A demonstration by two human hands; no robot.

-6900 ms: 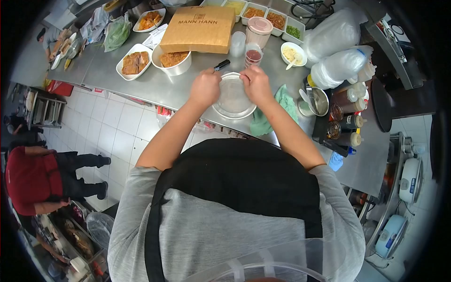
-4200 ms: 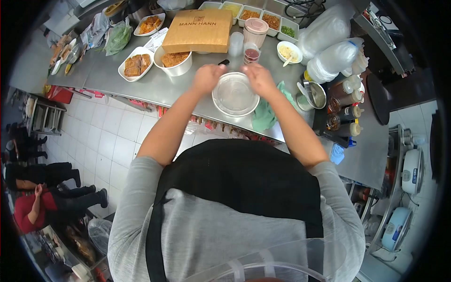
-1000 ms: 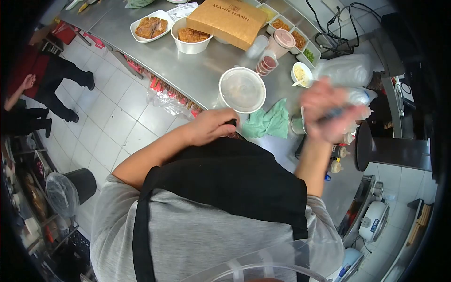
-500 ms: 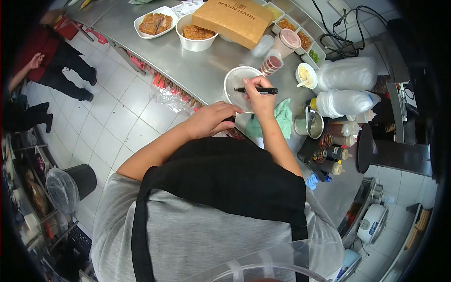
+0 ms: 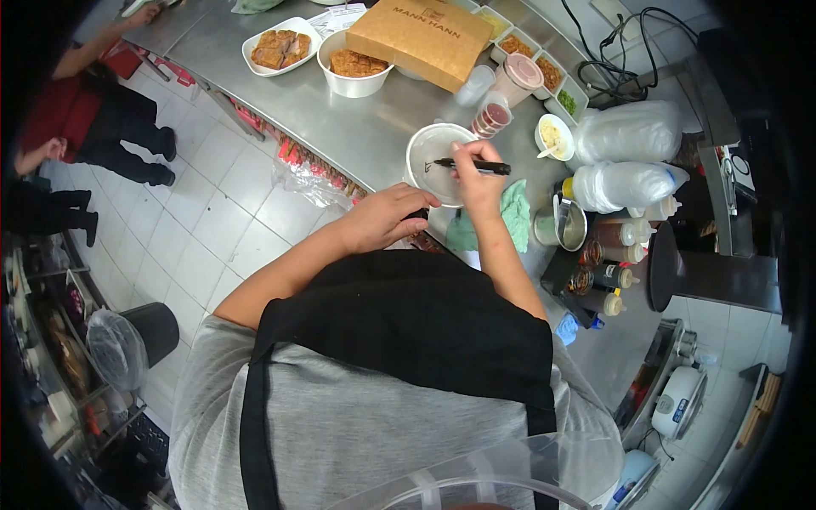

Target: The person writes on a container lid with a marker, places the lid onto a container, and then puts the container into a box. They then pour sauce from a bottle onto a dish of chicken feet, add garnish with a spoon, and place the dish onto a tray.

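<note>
A black marker [image 5: 489, 167] is pinched in my right hand [image 5: 478, 183], its tip on the lid of a round white container [image 5: 422, 183]. Small dark pen marks show on the lid, left of the tip. My left hand [image 5: 389, 219] rests at the container's near left edge, its fingers curled round a small black object [image 5: 416, 214], probably the marker's cap. Just behind the container stand small lidded cups of red sauce [image 5: 490, 118]. A green cloth [image 5: 513, 217] lies under my right wrist.
Farther back are a cardboard box [image 5: 416, 38], a bowl of fried food [image 5: 355, 85] and a white tray [image 5: 304, 53]. Sauce bottles [image 5: 608, 276], a metal pot [image 5: 571, 231] and wrapped lids [image 5: 625, 185] stand right. Another person [image 5: 85, 123] stands at the far left.
My right hand has moved slightly to the right with the marker, and dark marks now show on the lid. The person at the left has a hand out on the table.
</note>
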